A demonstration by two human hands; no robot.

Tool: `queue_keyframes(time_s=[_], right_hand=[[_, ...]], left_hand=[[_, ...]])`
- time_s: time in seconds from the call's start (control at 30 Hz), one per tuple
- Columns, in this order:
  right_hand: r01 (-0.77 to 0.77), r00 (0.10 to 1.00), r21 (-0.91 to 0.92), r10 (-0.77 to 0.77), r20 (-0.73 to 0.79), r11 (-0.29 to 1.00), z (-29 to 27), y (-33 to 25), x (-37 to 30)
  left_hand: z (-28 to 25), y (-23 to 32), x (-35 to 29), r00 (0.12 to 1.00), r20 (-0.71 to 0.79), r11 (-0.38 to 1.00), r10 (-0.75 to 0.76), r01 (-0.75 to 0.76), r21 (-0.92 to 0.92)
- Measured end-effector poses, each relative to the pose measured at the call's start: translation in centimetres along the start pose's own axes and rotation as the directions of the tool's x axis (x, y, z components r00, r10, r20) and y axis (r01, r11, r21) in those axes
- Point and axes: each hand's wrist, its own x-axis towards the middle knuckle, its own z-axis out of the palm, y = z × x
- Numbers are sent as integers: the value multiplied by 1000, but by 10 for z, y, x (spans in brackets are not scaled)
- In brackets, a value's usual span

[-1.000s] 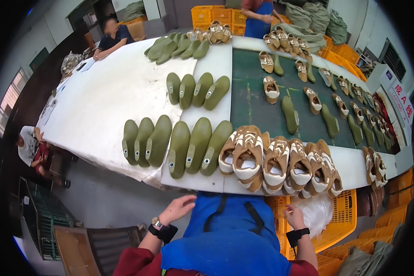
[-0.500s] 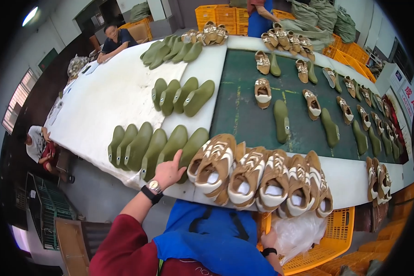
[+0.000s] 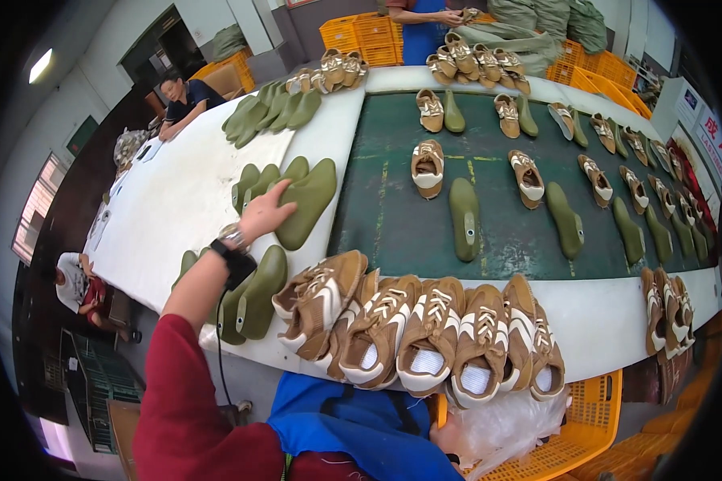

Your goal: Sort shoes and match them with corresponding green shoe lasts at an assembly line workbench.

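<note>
My left hand [image 3: 266,215] reaches over the middle group of green shoe lasts, index finger stretched and thumb apart. Its fingers lie over the largest last [image 3: 311,200] in that group; whether they press on it I cannot tell. Under my forearm stands the near group of lasts [image 3: 262,295], partly covered by the arm. A row of brown and white sneakers [image 3: 431,333] lines the near table edge, heels toward me. My right hand [image 3: 448,434] is low by a clear plastic bag [image 3: 497,429] at the yellow crate [image 3: 598,421]; its fingers are hidden.
A green mat [image 3: 505,232] carries rows of single sneakers paired with lasts. More lasts [image 3: 273,112] and sneakers [image 3: 475,60] sit along the far side. One person [image 3: 188,104] leans at the far left edge; another [image 3: 425,28] stands behind the table.
My left hand has moved up and away from the near lasts to the middle group. My right hand has shifted slightly left and lower in view. The whole view has turned a little.
</note>
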Motion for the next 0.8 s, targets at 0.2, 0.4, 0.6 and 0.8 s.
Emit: queue_keyframes(time_s=[0.2, 0.4, 0.6, 0.8], right_hand=[[37, 997, -35, -39, -66, 999, 10, 10, -2], [-28, 1000, -65, 27, -12, 998, 4, 13, -6], [-71, 997, -26, 71, 0, 997, -3, -5, -5], [-68, 998, 7, 68, 14, 998, -8, -17, -4]], left_hand=[[136, 35, 95, 991, 134, 980, 12, -39, 195], [171, 93, 110, 889, 409, 977, -206, 166, 131], [180, 96, 112, 900, 333, 959, -281, 275, 65], [208, 43, 120, 953, 137, 961, -270, 259, 93]])
